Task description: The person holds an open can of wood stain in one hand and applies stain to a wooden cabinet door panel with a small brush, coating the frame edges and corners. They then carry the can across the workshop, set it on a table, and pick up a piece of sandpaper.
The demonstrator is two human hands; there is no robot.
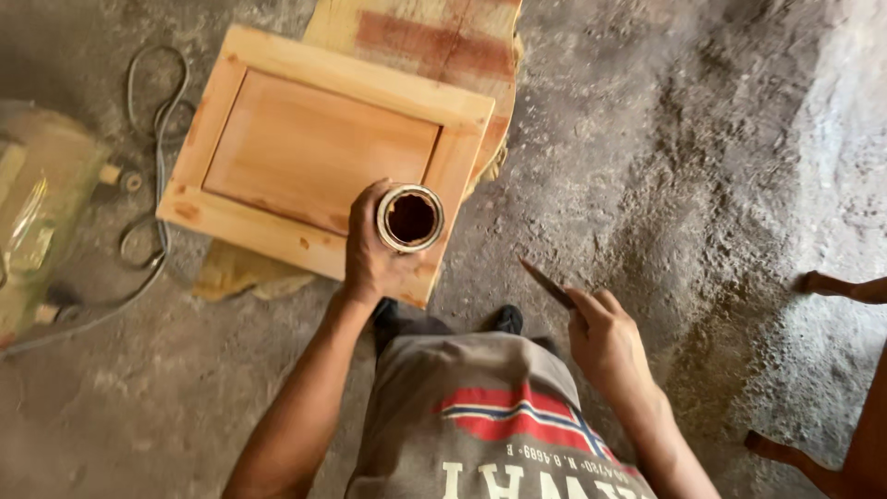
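Grey cloth of the person's printed shirt is filling the bottom of the view, closest to the lens, with two dark shoes peeking out just above it.

Starting at the far left, one dusty greenish machine housing is sitting on the bare concrete floor, and one grey cable is looping beside it. Next comes one square pale wooden panel door with a recessed centre, which is lying flat on one rough wooden slab streaked with red paint that is serving as the counter.

The left hand is hovering over the panel's near right corner, its fingers wrapping snugly around one small round metal tin of dark reddish-brown liquid, which is standing upright with its mouth open to the camera.

Further right, the right hand is hanging over the floor, well apart from the tin, its fingers pinching one thin dark flat brush or blade; which of the two I cannot tell.

At the far right edge, two reddish-brown wooden furniture legs are poking into view.
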